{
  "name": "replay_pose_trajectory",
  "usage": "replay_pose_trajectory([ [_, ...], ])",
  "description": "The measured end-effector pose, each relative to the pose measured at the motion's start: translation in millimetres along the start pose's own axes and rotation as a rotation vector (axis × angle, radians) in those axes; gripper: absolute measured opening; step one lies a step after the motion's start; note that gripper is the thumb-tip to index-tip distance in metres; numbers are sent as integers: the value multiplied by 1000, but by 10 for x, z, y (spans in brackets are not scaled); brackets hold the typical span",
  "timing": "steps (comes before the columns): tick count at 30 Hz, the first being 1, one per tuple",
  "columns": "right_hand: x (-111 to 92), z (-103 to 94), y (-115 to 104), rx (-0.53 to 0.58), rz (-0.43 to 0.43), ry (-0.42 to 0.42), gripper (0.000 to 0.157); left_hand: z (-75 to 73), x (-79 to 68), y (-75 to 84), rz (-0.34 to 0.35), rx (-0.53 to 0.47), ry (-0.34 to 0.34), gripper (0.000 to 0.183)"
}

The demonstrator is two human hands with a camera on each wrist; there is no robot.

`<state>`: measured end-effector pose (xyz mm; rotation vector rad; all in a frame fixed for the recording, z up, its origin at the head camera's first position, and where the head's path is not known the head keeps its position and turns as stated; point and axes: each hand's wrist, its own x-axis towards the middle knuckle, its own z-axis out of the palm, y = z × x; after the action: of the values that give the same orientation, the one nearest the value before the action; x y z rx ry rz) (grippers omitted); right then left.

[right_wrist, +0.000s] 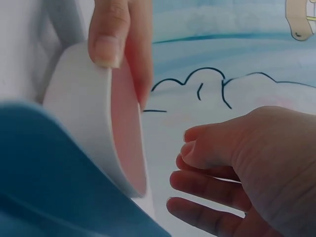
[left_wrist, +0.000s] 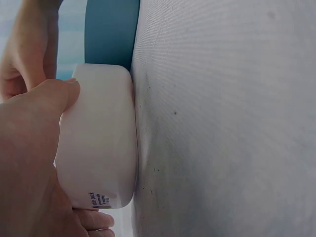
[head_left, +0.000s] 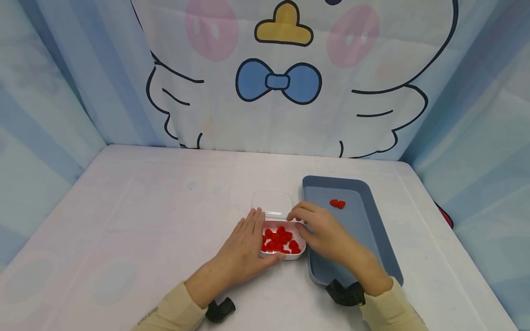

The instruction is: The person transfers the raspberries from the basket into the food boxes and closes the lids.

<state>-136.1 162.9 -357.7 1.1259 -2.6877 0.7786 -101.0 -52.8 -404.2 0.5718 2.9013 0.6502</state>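
A small white box (head_left: 294, 256) sits on the table with several red pieces, perhaps berry-shaped (head_left: 279, 239), inside. Its clear lid (head_left: 272, 201) lies back behind it. My left hand (head_left: 244, 248) holds the box at its left end, the thumb (left_wrist: 69, 91) on the front rim and the fingers along the left side. Over the box's back right corner is my right hand (head_left: 320, 227), its fingers loosely bent. In the right wrist view that hand (right_wrist: 237, 168) is apart from the box wall (right_wrist: 84, 103), and nothing shows between its fingers.
A blue-grey tray (head_left: 352, 266) lies right beside the box, partly under my right forearm. Two red pieces (head_left: 337, 203) rest near its far end. A pale cloth (head_left: 124, 220) covers the table, and printed curtains (head_left: 290, 124) stand behind and at both sides.
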Motion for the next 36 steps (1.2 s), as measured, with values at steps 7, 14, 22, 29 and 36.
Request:
replay_pose_trajectory([
  [7,-11,-162,106,-89,13,70,25,-2,-2,-4,-8,-7,-4,105],
  [14,-41,-297,200,-101,92,68,23,1,-3,3,-15,-11,-7,105],
  [22,-73,-387,328,-160,215,55,20,1,-2,12,-24,-19,-14,105],
  [29,-92,-424,468,-171,268,44,18,-1,0,17,-27,-24,-19,104],
  [36,-96,-458,567,-183,320,12,20,2,6,12,-27,-24,-15,104],
])
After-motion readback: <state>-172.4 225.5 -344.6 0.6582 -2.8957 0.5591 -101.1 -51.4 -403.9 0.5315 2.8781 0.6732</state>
